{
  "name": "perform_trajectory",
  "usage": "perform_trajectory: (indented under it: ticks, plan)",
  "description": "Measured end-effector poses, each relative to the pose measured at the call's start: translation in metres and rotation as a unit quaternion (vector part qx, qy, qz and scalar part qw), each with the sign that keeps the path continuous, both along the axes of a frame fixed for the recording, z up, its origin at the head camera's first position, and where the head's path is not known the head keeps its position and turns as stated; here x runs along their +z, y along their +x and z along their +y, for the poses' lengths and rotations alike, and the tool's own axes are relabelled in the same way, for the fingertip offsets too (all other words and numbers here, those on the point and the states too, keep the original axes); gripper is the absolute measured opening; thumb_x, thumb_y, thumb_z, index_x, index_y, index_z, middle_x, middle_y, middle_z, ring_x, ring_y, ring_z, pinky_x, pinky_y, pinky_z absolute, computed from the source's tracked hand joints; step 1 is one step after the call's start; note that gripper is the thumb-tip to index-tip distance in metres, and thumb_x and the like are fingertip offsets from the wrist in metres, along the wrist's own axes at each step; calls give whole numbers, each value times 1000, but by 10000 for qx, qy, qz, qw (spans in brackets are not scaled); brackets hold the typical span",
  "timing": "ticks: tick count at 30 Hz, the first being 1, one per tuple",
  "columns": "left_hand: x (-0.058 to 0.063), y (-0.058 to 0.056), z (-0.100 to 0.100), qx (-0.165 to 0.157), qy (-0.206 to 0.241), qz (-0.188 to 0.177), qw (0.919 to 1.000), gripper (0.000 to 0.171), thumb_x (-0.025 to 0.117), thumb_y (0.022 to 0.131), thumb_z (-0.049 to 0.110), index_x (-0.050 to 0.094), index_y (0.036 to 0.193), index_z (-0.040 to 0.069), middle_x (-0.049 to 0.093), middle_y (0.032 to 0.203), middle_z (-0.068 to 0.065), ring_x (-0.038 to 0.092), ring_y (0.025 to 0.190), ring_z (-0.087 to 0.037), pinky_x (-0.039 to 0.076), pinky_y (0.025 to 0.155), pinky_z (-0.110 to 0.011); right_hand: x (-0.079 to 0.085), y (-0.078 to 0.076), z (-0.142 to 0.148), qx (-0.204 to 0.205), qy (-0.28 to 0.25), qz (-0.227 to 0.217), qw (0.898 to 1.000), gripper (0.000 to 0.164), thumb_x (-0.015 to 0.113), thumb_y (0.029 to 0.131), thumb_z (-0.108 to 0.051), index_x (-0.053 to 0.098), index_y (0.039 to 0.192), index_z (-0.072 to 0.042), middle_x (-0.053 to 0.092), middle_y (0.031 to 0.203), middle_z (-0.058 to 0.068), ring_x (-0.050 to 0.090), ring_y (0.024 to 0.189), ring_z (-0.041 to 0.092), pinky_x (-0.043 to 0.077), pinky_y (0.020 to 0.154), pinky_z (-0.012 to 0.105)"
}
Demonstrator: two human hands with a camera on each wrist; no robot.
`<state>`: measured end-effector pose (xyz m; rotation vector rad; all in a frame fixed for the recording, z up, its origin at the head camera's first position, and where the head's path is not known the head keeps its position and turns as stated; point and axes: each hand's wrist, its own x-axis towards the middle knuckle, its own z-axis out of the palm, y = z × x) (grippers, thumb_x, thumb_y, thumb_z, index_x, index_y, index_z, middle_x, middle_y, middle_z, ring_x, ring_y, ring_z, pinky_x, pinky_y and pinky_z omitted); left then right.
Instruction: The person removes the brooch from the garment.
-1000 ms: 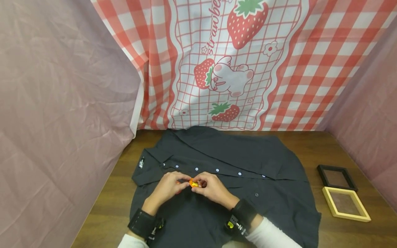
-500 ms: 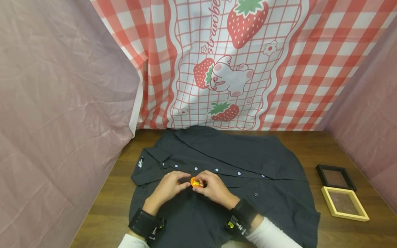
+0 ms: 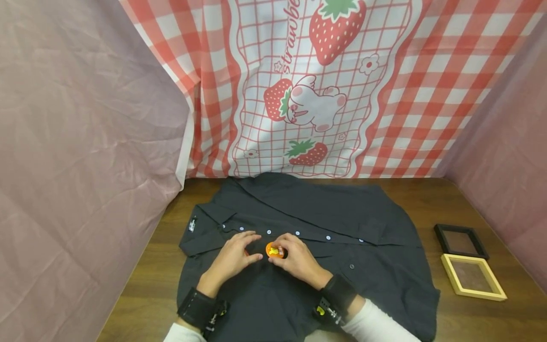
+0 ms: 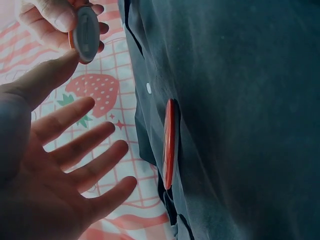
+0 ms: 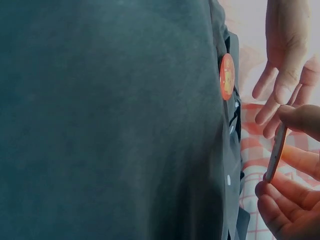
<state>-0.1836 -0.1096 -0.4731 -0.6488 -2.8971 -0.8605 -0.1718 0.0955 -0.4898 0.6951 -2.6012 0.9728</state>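
My right hand (image 3: 297, 259) pinches a round orange pin badge (image 3: 274, 250) with a yellow picture by its edge, over the dark shirt (image 3: 376, 294). In the left wrist view the grey back of this badge (image 4: 86, 35) shows, with a pin bar across it. My left hand (image 3: 232, 259) is just to the left with its fingers spread, holding nothing. A second, red-orange badge (image 5: 227, 76) lies flat against the shirt front, mostly hidden under the left hand in the head view. The shirt lies spread out, collar to the left, with a row of pale buttons (image 3: 297, 233).
At the right of the wooden table (image 3: 141, 289) lie a black frame (image 3: 466, 255) and a pale wooden frame (image 3: 482, 296), edge to edge. A checked strawberry cloth (image 3: 316, 114) hangs behind the table, and pinkish curtains (image 3: 85, 166) flank both sides.
The right hand has drawn the badge slightly right, away from the left hand, and its face shows more fully. The left fingers have spread, widening the gap between the hands.
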Motion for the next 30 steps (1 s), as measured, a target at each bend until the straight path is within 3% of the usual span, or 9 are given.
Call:
perform_trajectory:
  ticks: [9,15,23,30]
  plan:
    - [-1,3,-2,17,-135,-266,9996,60,79,81,32,58,133,10,50,143,-19,46,133,-39,39,104,-62,-1,0,8,-213,2,13,9998,28,85,72,-20,74,97,-13,65,98,-1,62,87,14,53,77,31]
    - [-3,3,-2,65,-274,-477,9985,70,80,78,35,53,138,11,47,146,-19,42,136,-40,37,106,-62,0,-1,15,-269,-107,-31,9996,29,85,72,-20,74,98,-13,65,100,-1,63,89,14,54,79,32]
    - [-7,3,-3,4,-568,-1062,9927,79,84,73,37,52,139,10,45,147,-21,41,137,-41,37,107,-61,3,-1,18,-354,-167,-70,9992,29,85,73,-20,74,99,-14,67,100,-1,63,91,14,54,79,32]
    - [-9,3,-4,-43,-575,-1169,9915,79,84,73,37,52,139,10,45,147,-21,41,137,-40,37,107,-60,7,0,19,-363,-238,-182,9989,28,85,74,-21,74,99,-15,66,101,-2,62,91,13,53,78,30]
